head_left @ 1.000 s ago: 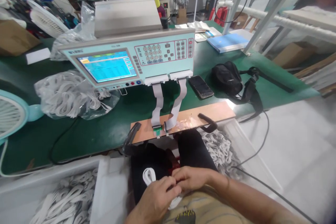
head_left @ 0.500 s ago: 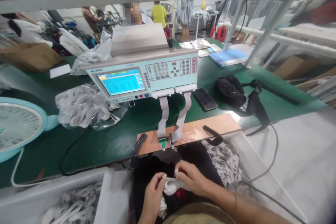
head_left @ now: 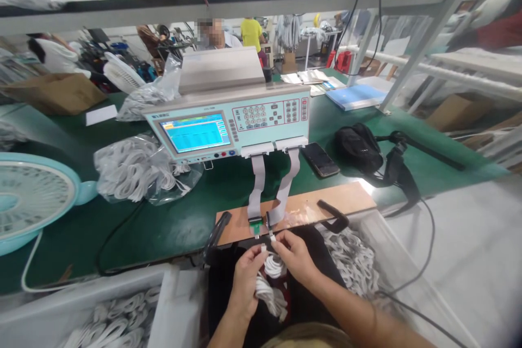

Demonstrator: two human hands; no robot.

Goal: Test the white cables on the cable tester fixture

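Note:
A coiled white cable hangs between my two hands, below the front edge of the bench. My left hand is closed, pinching one plug end of it just below the green circuit board. More white coils lie against that palm and over my lap. My right hand pinches the other end close to the small connector on the right grey ribbon cable. Whether plug and connector are joined is too small to tell. Both ribbons run up to a tester with a lit blue screen.
A copper-coloured board is held at the bench edge by black clamps. White bins of cables stand at both sides. On the bench are a phone, a black pouch, bagged cables and a turquoise fan.
Both hands have moved up toward the board's edge with the cable. The right-hand end is now at the right ribbon's connector, and the left-hand end is close below the green board.

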